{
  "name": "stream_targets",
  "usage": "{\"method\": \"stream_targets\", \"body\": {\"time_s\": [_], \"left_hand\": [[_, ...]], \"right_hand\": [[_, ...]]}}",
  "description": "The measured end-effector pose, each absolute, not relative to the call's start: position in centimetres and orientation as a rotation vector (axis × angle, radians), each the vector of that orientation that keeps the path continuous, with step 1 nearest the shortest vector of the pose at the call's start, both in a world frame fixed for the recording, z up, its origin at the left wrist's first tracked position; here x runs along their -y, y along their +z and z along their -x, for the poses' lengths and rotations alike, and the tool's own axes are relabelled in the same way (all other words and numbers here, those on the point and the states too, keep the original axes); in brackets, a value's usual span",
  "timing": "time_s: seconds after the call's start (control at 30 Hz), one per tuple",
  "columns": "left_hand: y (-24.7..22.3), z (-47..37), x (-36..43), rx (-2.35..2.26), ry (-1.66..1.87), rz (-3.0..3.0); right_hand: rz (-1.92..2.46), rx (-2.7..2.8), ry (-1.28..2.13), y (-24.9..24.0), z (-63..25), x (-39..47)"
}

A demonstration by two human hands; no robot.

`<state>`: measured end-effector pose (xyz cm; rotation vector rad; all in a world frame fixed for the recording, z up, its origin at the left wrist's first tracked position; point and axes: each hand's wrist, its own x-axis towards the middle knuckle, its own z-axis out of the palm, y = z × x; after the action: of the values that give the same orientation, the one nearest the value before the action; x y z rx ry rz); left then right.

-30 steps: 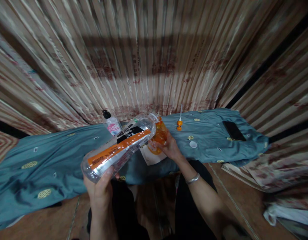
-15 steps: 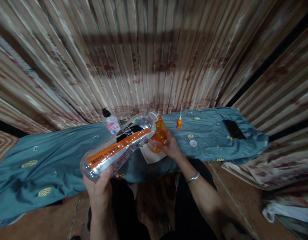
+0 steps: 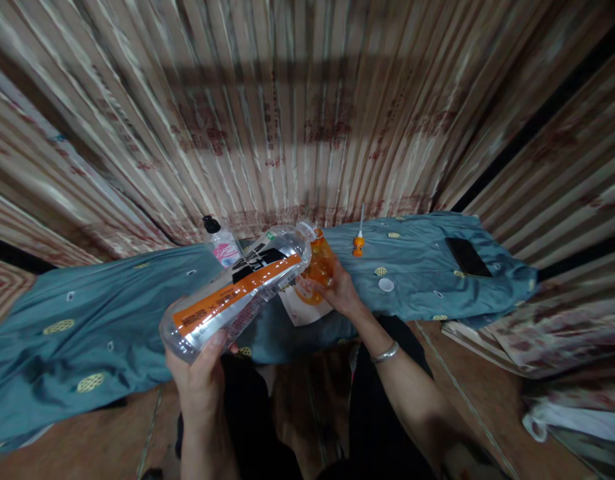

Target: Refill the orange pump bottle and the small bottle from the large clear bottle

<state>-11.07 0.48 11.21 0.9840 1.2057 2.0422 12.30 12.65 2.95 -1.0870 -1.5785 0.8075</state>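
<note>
My left hand [image 3: 202, 365] is wrapped round the lower end of a large clear bottle [image 3: 237, 287] with an orange and silver label. The bottle is tilted, its neck up and to the right, at the mouth of an orange bottle [image 3: 320, 267]. My right hand [image 3: 341, 290] grips that orange bottle, fingers round its side. Whether liquid passes between them cannot be made out. Under the orange bottle lies a pale printed sheet [image 3: 294, 310]. An orange pump top [image 3: 358, 245] with a thin tube and a white round cap [image 3: 386, 285] lie to the right.
A clear bottle with a black top [image 3: 224, 247] stands behind the large bottle. On the right of the blue-green cloth [image 3: 137, 313] rests a black phone [image 3: 467, 257]. Pleated curtains [image 3: 307, 120] rise behind and at both sides. A white bag [image 3: 577, 423] is at the lower right.
</note>
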Motion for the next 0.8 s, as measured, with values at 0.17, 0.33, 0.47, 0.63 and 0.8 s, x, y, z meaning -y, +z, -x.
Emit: {"method": "stream_targets", "body": {"time_s": [0.17,0.33,0.47,0.63,0.8], "left_hand": [[11.19,11.01,-0.52,-1.209,2.05,-0.974],[11.1,11.04,-0.51,-1.199,2.032,-1.012],[11.19,10.99,-0.59,-1.209,2.029,-1.031],[11.17,10.99,-0.62,-1.205,2.025,-1.025],[11.2,11.06,-0.54,-1.205,2.024,-1.042]], "right_hand": [[1.087,1.574,0.8,3.02,-12.27,-12.53],[1.072,1.582,0.797,2.95,-12.3,-12.53],[1.074,1.6,0.768,2.95,-12.42,-12.58],[1.107,1.604,0.768,3.18,-12.42,-12.52],[1.102,1.582,0.788,3.17,-12.29,-12.45]]}}
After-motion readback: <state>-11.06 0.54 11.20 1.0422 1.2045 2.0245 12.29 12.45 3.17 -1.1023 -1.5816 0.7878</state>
